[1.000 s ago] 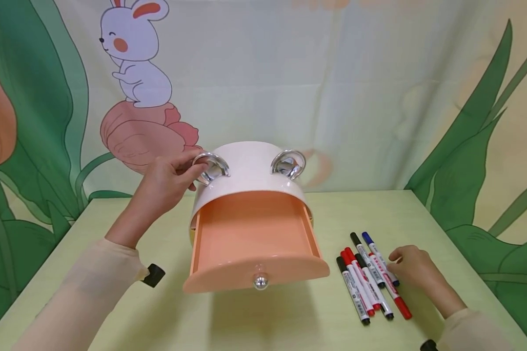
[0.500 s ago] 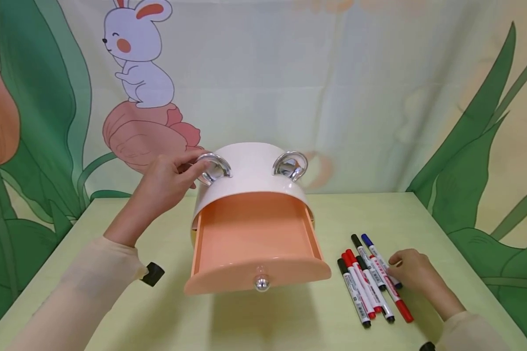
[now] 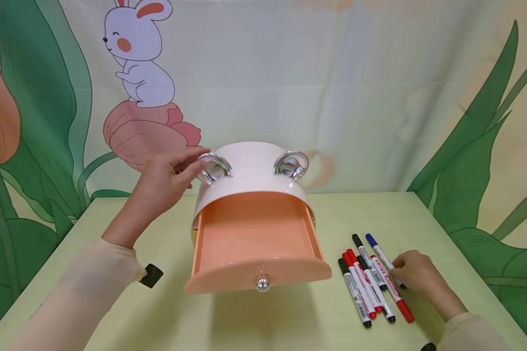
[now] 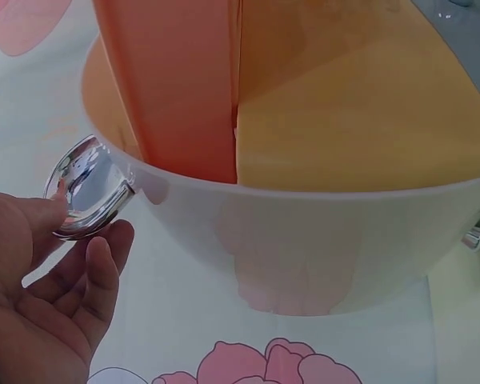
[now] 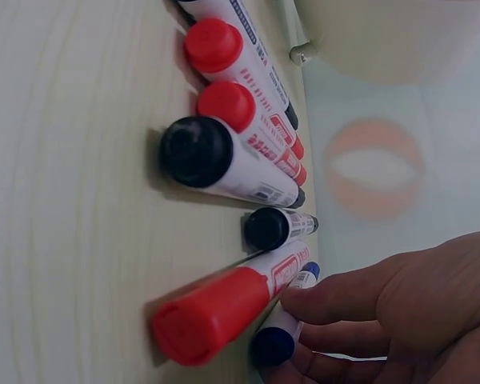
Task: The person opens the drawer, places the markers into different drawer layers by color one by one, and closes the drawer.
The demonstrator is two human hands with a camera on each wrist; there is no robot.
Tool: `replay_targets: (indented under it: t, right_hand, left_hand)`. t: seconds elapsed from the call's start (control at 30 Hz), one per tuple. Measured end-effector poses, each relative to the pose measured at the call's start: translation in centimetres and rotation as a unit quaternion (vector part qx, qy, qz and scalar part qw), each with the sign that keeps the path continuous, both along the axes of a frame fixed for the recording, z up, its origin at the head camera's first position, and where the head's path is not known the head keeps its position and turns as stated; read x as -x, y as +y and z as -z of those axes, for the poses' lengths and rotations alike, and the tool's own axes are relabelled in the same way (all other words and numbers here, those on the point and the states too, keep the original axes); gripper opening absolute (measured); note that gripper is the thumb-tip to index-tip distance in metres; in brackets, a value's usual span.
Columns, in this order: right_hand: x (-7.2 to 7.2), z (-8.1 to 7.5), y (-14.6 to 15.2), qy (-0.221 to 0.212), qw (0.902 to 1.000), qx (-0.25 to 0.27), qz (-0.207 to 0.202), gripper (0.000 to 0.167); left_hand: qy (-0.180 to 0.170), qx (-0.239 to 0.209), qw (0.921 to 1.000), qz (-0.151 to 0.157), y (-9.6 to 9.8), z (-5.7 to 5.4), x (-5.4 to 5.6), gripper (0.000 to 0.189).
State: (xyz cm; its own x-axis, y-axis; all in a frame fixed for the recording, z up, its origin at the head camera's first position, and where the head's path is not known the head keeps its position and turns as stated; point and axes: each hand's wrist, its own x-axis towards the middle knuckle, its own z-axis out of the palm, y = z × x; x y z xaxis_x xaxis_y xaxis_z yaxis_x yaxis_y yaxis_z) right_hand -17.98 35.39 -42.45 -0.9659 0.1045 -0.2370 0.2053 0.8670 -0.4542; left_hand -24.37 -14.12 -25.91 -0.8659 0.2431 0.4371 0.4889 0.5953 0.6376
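Observation:
My left hand (image 3: 160, 183) pinches the left silver ear-shaped ring (image 3: 218, 166) of a white rounded box (image 3: 252, 163), thumb on one face and fingers behind. The left wrist view shows this ring (image 4: 88, 188) from the side. The box's peach drawer (image 3: 256, 234) is pulled out and nothing lies in it. At the right, my right hand (image 3: 419, 274) pinches the blue-capped marker (image 3: 379, 250) near its lower end. Seen from the right wrist, the thumb lies on the marker's white barrel (image 5: 282, 320), with fingers on its far side.
Left of the blue marker lie several red markers (image 3: 388, 282) and black markers (image 3: 353, 290), side by side on the pale table (image 3: 158, 312). A second silver ring (image 3: 291, 165) sits on the box's right. A printed curtain (image 3: 355, 97) hangs behind the table.
The blue marker and my right hand have shifted slightly right, and a gap now shows between it and the neighbouring red marker. My left hand stays on the ring.

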Motion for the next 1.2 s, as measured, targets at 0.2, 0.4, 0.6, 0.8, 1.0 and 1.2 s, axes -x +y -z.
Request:
replay_targets:
  t: [0.2,0.4,0.6,0.8,1.0,1.2]
  right_hand:
    - [0.04,0.05,-0.06,0.0,1.0,-0.003,0.002,0.028]
    - [-0.02,0.08,-0.09,-0.002,1.0,-0.001,0.002,0.028]
    - [0.04,-0.06,-0.04,0.001,1.0,0.002,0.004,0.028]
    - [0.01,0.05,0.0,-0.006,1.0,0.003,0.007,0.03]
    - [0.0,0.1,0.02,-0.012,0.9999,0.0,0.009,0.027]
    - [0.05,-0.33,0.68,-0.012,0.9999,0.004,0.008,0.025]
  left_hand:
    - [0.004,-0.002,1.0,-0.001,-0.09,0.02,-0.2,0.037]
    - [0.009,0.012,0.9999,-0.002,-0.25,-0.13,-0.09,0.035]
    - [0.013,0.022,0.9997,-0.003,-0.18,-0.47,-0.04,0.034]
    - [-0.001,0.025,0.9997,-0.007,-0.03,-0.63,-0.03,0.035]
    - [-0.002,0.026,0.9996,-0.012,-0.01,-0.67,-0.05,0.035]
    - [0.005,0.028,0.9995,-0.012,-0.01,-0.72,0.01,0.034]
